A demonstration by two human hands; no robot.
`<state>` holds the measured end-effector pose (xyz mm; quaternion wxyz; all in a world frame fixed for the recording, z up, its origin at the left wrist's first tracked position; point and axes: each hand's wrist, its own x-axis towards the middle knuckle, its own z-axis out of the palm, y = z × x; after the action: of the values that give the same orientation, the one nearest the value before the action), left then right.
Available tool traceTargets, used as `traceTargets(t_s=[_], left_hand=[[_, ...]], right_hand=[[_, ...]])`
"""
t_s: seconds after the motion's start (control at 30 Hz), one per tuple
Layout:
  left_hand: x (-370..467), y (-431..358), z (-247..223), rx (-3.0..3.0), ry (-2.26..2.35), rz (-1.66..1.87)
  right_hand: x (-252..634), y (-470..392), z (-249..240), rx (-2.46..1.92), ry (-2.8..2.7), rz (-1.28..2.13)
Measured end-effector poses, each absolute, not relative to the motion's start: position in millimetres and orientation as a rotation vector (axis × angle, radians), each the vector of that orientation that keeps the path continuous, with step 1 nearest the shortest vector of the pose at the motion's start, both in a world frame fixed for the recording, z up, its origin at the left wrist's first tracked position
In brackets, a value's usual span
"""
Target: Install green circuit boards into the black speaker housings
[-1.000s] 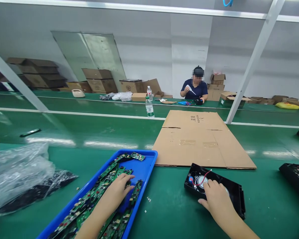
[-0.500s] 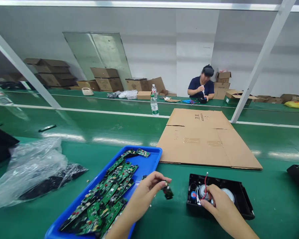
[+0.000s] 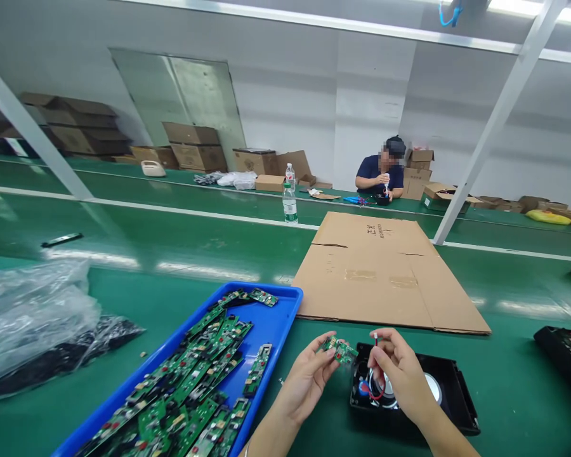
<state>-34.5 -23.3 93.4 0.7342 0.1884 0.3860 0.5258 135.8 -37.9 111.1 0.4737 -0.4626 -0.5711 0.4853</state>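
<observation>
My left hand [image 3: 309,374] pinches a small green circuit board [image 3: 341,351] by its left end, held up just left of the black housing. My right hand [image 3: 397,368] grips the red and black speaker wire [image 3: 375,381], with its small white plug [image 3: 375,337] sticking up past the fingertips. Below the right hand lies the open black plastic housing [image 3: 450,381], in which round silver speakers sit; the hand partly covers them. Plug and board are close together but apart. To the left, a blue tray [image 3: 290,304] holds many circuit boards [image 3: 204,368] in a heap.
A flat cardboard sheet [image 3: 385,273] lies beyond the housing. Clear plastic bags [image 3: 38,317] rest at the left, and another black housing [image 3: 566,355] at the right edge. A water bottle [image 3: 290,206] stands farther back. Across the bench a co-worker [image 3: 380,171] handles a black part.
My left hand has turned the circuit board face up and brought it toward the housing. My right hand has lifted the wire's plug end beside it. The view has shifted slightly.
</observation>
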Motion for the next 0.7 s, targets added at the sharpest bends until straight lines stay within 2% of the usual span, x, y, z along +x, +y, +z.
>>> traceTargets(t_s=[0.17,0.27,0.53,0.7], left_hand=[[-39,-27,89,0.405,0.787,1.235],[-38,-32,92,0.448,0.778,1.252],[-30,-46,82,0.833,0.804,1.256],[-25,-52,76,0.798,0.786,1.324]], right_hand=[[121,-44,115,-1.075,-2.018,0.611],[112,-48,107,-1.007,-2.145,0.337],[113,-41,100,-1.090,-2.000,0.106],[112,-41,101,-1.056,-1.978,0.008]])
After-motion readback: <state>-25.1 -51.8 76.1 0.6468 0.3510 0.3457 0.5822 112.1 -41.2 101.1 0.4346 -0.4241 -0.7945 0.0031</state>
